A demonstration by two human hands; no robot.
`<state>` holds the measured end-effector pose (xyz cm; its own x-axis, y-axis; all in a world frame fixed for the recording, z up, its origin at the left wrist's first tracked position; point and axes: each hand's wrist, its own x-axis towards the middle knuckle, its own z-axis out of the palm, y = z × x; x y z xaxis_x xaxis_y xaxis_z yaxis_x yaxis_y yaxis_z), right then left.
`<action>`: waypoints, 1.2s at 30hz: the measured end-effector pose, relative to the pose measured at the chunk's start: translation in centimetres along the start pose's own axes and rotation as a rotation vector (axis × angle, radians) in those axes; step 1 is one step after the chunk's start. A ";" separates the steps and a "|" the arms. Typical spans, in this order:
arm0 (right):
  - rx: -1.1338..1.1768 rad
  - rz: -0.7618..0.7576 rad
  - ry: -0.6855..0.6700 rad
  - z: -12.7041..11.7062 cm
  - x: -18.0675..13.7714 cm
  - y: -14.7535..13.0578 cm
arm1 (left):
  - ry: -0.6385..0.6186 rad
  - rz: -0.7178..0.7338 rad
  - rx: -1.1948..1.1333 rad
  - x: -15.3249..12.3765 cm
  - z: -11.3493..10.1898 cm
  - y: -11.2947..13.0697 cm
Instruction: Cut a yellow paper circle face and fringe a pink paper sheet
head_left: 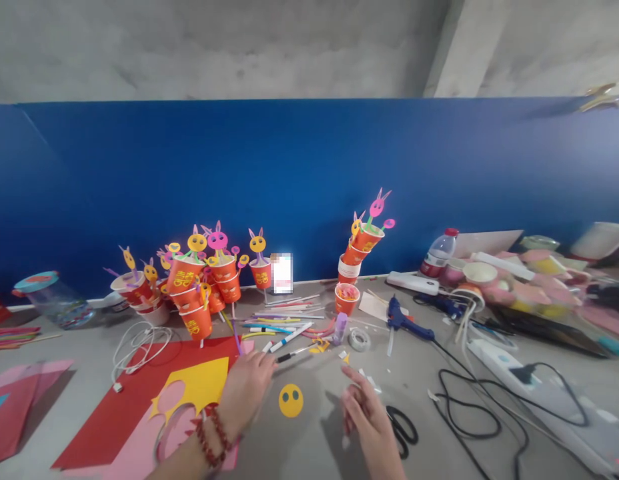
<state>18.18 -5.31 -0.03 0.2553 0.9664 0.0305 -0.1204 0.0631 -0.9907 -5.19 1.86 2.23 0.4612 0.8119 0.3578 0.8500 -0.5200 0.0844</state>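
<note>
1. Head view. Left hand [247,390] is palm down on the surface [319,447], fingers together and bent, tips near a pen [291,355]. Cannot tell if anything sits under the tips. Bead bracelet [212,433] on that wrist.
2. Right hand [364,407] is a bit blurred, fingers loosely spread and pointing up-left, with nothing seen in it.
3. Disc [291,401], yellow with two eye holes, lies flat on the surface between the hands. It is near both and touched by neither.
4. Scissors [403,427] lie just right of the right hand, partly hidden by it.
5. Yellow paper [197,387] with cut-outs lies over red paper [114,413], just left of the left hand.
6. Behind the hands: markers [289,333] scattered, glue stick [341,328] upright, tape roll [359,339], and glue gun [404,320] with its cord running right.
7. Further back: a cluster of cups [199,293] with bunny toppers on the left, a cup stack [357,260] at centre, a bottle [438,253] on the right, and a blue board [309,173] behind all.
8. Power strip [509,363] is on the right with black cables looped near it.
9. Judged step: hands frame the disc, with no grip on it yet.
10. Lifting it would call for a fingertip pinch at its edge, since it is thin and lies flat.
</note>
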 end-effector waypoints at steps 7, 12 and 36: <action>-0.762 -0.459 0.061 -7.9 0.3 1.2 | -0.038 -0.003 0.080 0.9 2.4 -1.6; -1.037 -0.562 -0.011 -10.7 0.2 1.1 | -0.039 -0.023 0.087 1.0 2.6 -1.9; -0.983 -0.497 -0.124 -7.7 1.0 -0.2 | -0.120 0.091 -0.331 -5.6 -1.2 2.2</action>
<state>25.87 -6.30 -0.86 -0.0409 0.9102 0.4122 0.7969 0.2786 -0.5360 -6.19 -4.19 1.51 0.5744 0.7736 0.2676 0.6848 -0.6333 0.3606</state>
